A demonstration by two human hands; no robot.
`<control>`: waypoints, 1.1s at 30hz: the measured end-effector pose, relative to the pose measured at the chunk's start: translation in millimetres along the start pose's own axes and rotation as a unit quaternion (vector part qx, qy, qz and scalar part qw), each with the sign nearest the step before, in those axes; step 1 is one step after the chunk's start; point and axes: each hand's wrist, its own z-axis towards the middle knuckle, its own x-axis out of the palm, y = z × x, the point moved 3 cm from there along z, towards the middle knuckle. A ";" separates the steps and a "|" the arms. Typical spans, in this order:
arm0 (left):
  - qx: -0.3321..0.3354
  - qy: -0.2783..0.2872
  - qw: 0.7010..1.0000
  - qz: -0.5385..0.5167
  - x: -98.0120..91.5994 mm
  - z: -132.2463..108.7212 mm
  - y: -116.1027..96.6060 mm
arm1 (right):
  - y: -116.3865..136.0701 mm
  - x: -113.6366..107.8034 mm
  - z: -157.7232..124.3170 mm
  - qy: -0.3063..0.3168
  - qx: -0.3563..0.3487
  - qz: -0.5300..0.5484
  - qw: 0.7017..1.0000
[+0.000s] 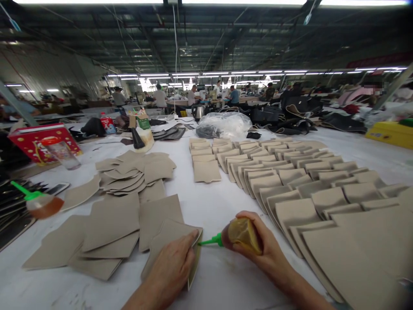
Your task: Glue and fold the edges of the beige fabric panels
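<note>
My right hand (254,237) is wrapped around a squeeze glue bottle (242,234) with amber contents, tilted onto its side. Its green nozzle tip meets the edge of a beige panel (166,234). Over that panel lies my left hand (176,260), fingers bent and pressing along its right edge; the thumb is hidden. A yellowish strip shows under the edge beside the fingers. Left of this hand, more beige panels (111,221) lie loosely overlapped, with a further heap of panels (132,172) behind them.
Overlapping rows of curved beige pieces (267,181) cover the table's right side. At left are a second green-tipped bottle (45,206), a phone (57,188), a clear cup (64,155) and a red box (45,142). Clear plastic wrap (226,122) lies behind; people work farther back.
</note>
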 end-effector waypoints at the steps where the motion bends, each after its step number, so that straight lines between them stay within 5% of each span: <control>1: 0.000 -0.001 1.000 0.000 0.0 -0.1 -0.2 | 0.7 -0.1 1.2 -0.009 -0.004 -0.006 1.000; 5: -0.009 0.000 1.000 0.000 -0.4 -0.9 -1.4 | 4.1 -2.7 5.1 -0.049 -0.026 -0.037 0.998; 17: -0.005 -0.011 1.000 0.003 1.5 -1.4 -2.7 | 3.0 -3.9 3.4 -0.040 0.016 -0.023 0.999; 33: -0.015 -0.017 1.000 0.014 1.0 -3.3 -5.8 | 5.2 3.9 -15.2 0.031 0.093 0.075 0.992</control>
